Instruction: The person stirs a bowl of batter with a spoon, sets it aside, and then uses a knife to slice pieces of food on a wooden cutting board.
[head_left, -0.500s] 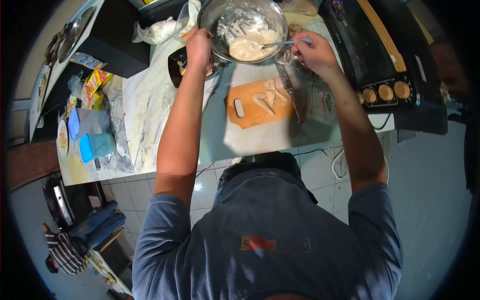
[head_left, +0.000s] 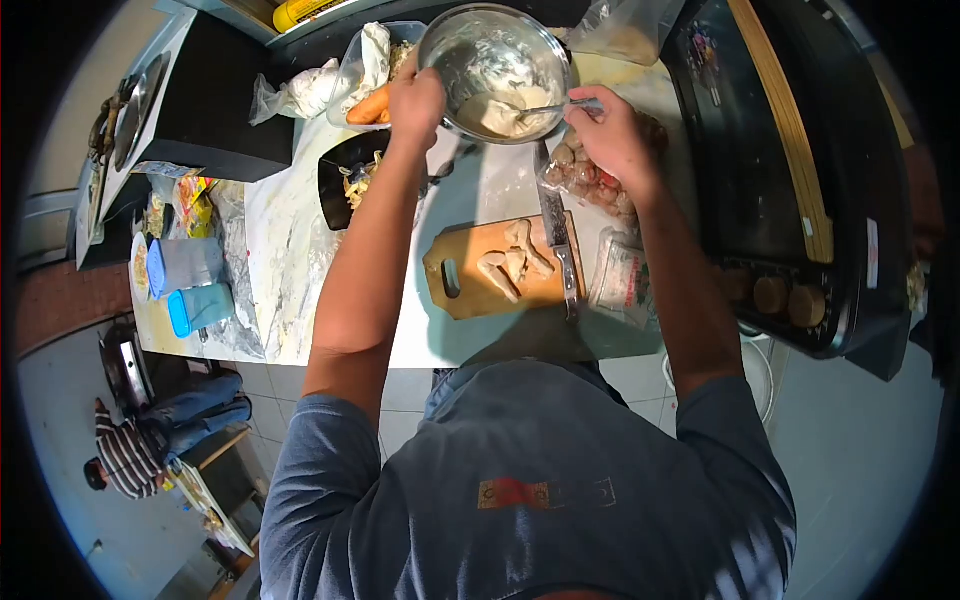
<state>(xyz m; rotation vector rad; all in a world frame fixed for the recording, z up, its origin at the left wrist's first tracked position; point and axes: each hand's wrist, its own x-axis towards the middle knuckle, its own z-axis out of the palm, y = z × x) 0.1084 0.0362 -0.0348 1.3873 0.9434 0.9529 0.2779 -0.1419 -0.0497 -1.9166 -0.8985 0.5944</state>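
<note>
A steel bowl [head_left: 455, 60] with creamy batter [head_left: 502, 117] low in it is tilted above the counter. My left hand [head_left: 415, 105] is closed on the bowl's left rim. In my right hand [head_left: 607, 135] is the handle of a metal spoon [head_left: 543, 110], whose head rests in the batter. Below the bowl lies a wooden cutting board [head_left: 465, 285] with pale raw pieces [head_left: 515, 262] on it. A knife [head_left: 562, 250] lies along the board's right side.
A black tray [head_left: 333, 190] and a clear tub with carrots [head_left: 368, 108] are at left. Bagged round items [head_left: 580, 175] and a plastic packet [head_left: 622, 280] lie at right, beside a black oven [head_left: 775, 200]. Blue-lidded containers [head_left: 200, 308] stand far left. Another person [head_left: 130, 450] is lower left.
The view has shifted, showing more of the counter's back. The bowl is tilted more, and its batter sits lower and pooled near the front rim. Both hands keep their holds.
</note>
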